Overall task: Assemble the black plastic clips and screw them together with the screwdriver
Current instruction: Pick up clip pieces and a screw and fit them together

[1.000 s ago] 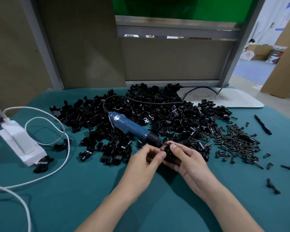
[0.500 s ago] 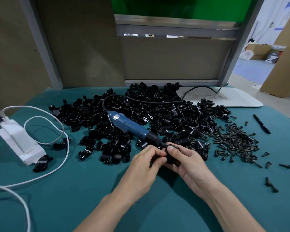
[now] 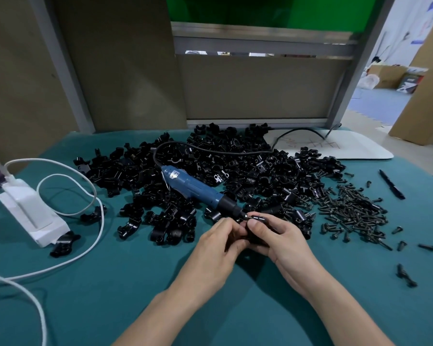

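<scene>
My left hand point(image 3: 218, 242) and my right hand point(image 3: 279, 236) meet over the green cloth, both with fingers curled round a small black clip assembly point(image 3: 256, 239) that is mostly hidden between them. A dark screw point(image 3: 256, 217) sticks out at the top of my right fingers, right at the tip of the blue electric screwdriver point(image 3: 195, 189). The screwdriver lies untouched on a big heap of black clips point(image 3: 248, 171). A pile of black screws point(image 3: 353, 211) lies to the right.
A white power adapter point(image 3: 28, 211) with white cables point(image 3: 68, 196) sits at the left. A black pen point(image 3: 391, 183) and a white board point(image 3: 335, 146) lie at the right rear. A few stray clips and screws point(image 3: 406, 272) dot the cloth at the right.
Both hands have drawn closer together around the clip and edged up toward the screwdriver tip. A screw now shows above my right fingers.
</scene>
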Available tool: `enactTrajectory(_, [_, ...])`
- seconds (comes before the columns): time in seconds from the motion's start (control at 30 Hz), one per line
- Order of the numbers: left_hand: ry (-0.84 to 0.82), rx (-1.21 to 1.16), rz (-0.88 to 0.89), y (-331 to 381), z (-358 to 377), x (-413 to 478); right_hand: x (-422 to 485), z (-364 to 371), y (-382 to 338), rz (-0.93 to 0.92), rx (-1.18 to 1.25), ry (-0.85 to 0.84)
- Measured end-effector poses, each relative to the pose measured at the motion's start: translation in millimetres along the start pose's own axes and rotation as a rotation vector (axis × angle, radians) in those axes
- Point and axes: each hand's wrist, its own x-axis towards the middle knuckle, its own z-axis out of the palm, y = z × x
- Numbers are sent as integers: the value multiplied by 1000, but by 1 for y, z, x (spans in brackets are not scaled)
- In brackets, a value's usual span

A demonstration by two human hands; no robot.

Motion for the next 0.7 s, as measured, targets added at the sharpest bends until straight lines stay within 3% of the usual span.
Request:
enactTrajectory(0.33, [43, -45, -112, 0, -1, 0, 1, -2, 2, 8, 43, 0])
enactTrajectory(0.57, [9, 118, 166, 0, -4, -1, 3, -3, 1, 34, 98, -15])
enactTrajectory(0.7, [15, 24, 102, -1, -7, -1, 2, -4, 0, 20, 92, -52])
